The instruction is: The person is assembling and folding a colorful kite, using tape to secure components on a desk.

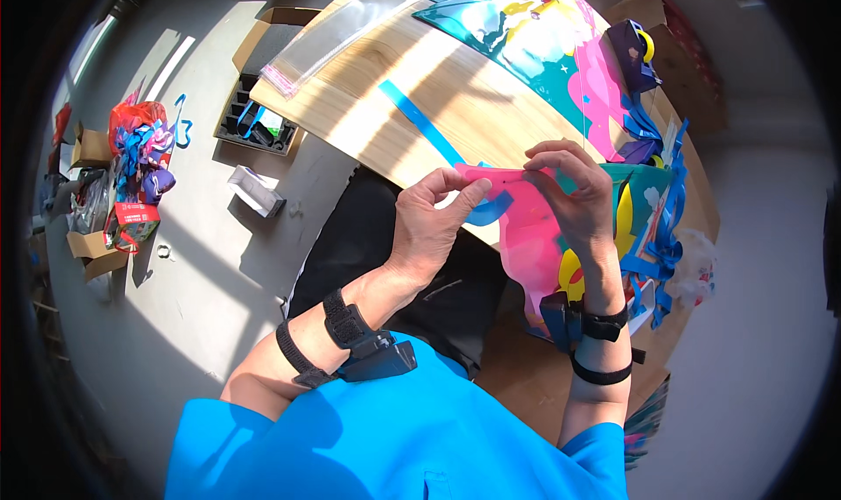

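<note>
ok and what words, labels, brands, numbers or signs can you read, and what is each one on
None can be read clearly.
Red package with pale marks: too small to read.
Flat, clear plastic sleeve with a pink end strip: any print too small to read.
Glossy pink, teal and yellow sheet in the left hand and right hand: coloured shapes, no readable words.
</note>
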`<act>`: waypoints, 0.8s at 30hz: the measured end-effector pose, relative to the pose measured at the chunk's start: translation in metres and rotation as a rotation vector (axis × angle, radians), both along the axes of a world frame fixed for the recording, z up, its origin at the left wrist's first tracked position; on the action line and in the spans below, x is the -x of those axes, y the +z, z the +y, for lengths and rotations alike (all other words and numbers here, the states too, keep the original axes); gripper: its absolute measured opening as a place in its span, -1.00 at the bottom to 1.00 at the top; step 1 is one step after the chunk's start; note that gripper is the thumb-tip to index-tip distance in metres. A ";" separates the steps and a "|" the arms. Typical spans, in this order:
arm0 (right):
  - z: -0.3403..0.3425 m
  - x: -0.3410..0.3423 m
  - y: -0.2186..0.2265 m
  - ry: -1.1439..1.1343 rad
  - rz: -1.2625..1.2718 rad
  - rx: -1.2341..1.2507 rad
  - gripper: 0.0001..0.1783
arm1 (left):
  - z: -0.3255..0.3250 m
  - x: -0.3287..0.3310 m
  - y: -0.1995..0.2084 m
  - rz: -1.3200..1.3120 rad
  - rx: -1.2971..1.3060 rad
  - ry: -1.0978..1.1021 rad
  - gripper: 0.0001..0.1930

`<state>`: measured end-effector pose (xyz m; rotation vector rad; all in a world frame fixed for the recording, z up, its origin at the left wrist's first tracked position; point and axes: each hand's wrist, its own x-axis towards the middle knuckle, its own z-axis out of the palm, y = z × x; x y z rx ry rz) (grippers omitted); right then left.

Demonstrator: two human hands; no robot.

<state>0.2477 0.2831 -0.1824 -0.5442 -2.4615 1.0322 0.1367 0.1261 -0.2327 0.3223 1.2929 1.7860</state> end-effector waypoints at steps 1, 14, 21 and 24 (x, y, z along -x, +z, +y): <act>-0.002 -0.002 0.002 -0.029 -0.004 -0.046 -0.78 | -0.004 0.003 0.006 -0.037 0.028 -0.035 -0.85; -0.041 0.015 0.050 -0.042 0.073 -0.009 -0.64 | -0.030 0.024 0.034 0.188 -0.101 -0.107 -0.86; -0.052 0.041 0.063 0.112 0.091 0.104 -0.90 | -0.035 0.026 0.050 0.156 -0.226 -0.093 -0.87; -0.056 0.035 0.064 0.076 0.123 0.029 -0.82 | -0.039 0.028 0.047 0.058 -0.264 -0.156 -0.88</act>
